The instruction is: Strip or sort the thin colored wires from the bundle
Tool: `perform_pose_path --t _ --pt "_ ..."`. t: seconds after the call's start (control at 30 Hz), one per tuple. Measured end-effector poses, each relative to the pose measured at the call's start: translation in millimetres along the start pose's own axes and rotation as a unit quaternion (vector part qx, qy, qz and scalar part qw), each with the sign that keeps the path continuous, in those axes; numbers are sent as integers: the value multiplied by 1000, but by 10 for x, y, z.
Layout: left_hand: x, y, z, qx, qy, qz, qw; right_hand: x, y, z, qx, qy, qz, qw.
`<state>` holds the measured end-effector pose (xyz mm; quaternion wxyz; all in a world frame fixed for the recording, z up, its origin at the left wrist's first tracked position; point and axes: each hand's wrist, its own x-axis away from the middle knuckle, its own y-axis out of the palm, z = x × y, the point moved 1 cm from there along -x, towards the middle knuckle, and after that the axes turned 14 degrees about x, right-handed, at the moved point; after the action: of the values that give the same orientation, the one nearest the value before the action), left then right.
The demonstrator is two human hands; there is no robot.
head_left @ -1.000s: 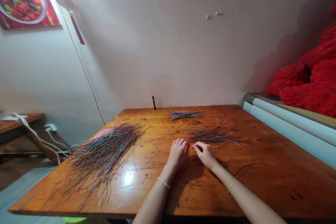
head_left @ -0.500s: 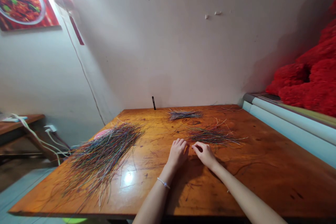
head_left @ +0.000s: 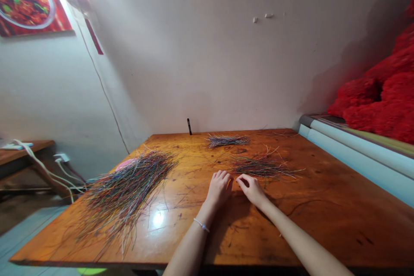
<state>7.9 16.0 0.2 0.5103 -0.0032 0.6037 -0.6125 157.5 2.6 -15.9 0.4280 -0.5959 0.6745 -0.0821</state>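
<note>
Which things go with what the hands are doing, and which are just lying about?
Probably in the job:
- left hand and right hand
- big strand pile
- middle bunch
- back bunch
- table

Probably just there:
- pen
- food picture
- red heap
- white cords

i count three piles of thin strands and one tabletop. i see my two hands, one bracelet, one marker.
</note>
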Motion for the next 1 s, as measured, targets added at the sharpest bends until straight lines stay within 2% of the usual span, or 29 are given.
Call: perform_pose_path --t 1.0 --pt "-1 -4 -4 -5 -5 10 1000 -12 28 43 -16 36 15 999"
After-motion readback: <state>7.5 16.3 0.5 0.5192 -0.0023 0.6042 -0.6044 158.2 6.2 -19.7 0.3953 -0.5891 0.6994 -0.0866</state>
